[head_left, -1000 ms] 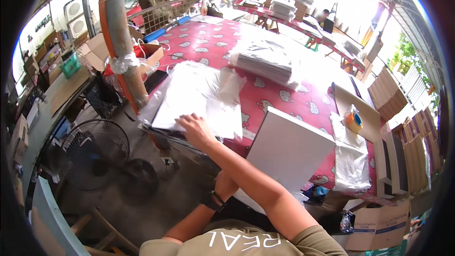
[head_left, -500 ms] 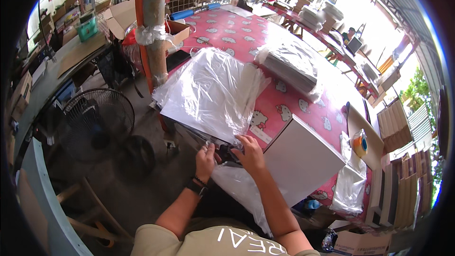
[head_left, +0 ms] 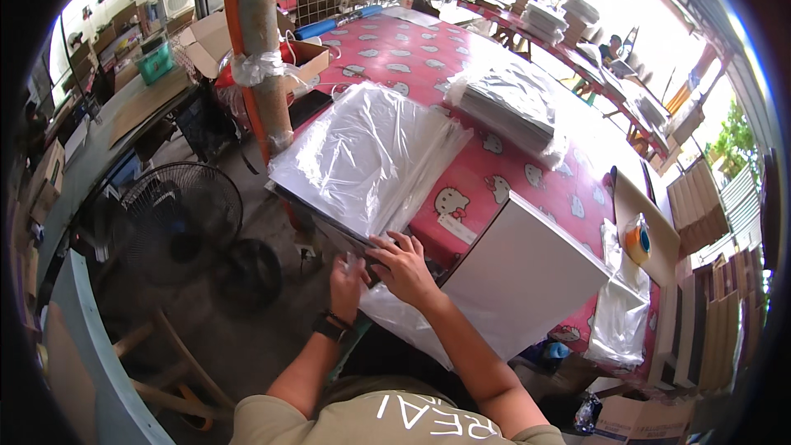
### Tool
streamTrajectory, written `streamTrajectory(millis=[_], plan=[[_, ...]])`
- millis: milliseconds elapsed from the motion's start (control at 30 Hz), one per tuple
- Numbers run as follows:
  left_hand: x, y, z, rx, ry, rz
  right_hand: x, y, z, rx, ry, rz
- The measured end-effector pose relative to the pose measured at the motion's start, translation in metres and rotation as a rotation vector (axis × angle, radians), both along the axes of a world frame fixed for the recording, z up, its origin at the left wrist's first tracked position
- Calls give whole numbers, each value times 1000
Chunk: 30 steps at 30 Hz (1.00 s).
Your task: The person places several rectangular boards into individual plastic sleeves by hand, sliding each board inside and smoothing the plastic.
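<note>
A flat stack of white boards wrapped in clear plastic (head_left: 358,165) lies at the near left corner of the table. My right hand (head_left: 404,270) rests on its near edge, fingers stretched out over the wrap. Just left of it, beyond the table edge, my left hand (head_left: 348,282) is closed in a pinch on a small bit of clear film, blurred by motion. Under my right wrist a loose clear plastic sheet (head_left: 404,313) hangs down. To the right, a large white board or flat box (head_left: 531,280) leans over the table's near edge.
The table (head_left: 453,214) has a pink patterned cover. Another plastic-wrapped stack (head_left: 511,107) lies farther back, with folded clear plastic (head_left: 622,305) and a tape roll (head_left: 637,241) at right. A post (head_left: 265,58) stands at the left corner; a fan (head_left: 177,214) is on the floor.
My left hand has drawn away from the stack's edge, a little left and down. My right hand has shifted left and now lies on the edge of the wrap.
</note>
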State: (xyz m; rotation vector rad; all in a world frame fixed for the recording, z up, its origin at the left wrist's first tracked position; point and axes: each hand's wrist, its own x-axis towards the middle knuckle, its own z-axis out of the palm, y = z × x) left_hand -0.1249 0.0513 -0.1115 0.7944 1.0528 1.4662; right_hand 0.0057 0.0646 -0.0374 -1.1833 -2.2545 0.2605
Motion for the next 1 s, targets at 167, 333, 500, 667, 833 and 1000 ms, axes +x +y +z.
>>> streamTrajectory(millis=[167, 333, 500, 667, 833, 1000], plan=[[16, -15, 23, -148, -190, -213, 43, -33, 16, -211, 393, 19], [46, -15, 87, 83, -417, -659, 72, -75, 30, -631, 741, -62], [97, -16, 127, 79, -481, -730, 104, -107, 27, -405, 1046, -458], [126, -22, 133, 53, -329, -821, 150, -138, 48, -418, 933, -525], [150, -34, 131, 158, -155, -860, 169, -140, 80, -243, 749, -425], [150, -28, 131, 151, 0, -662, 163, -146, 66, 30, 824, -736]])
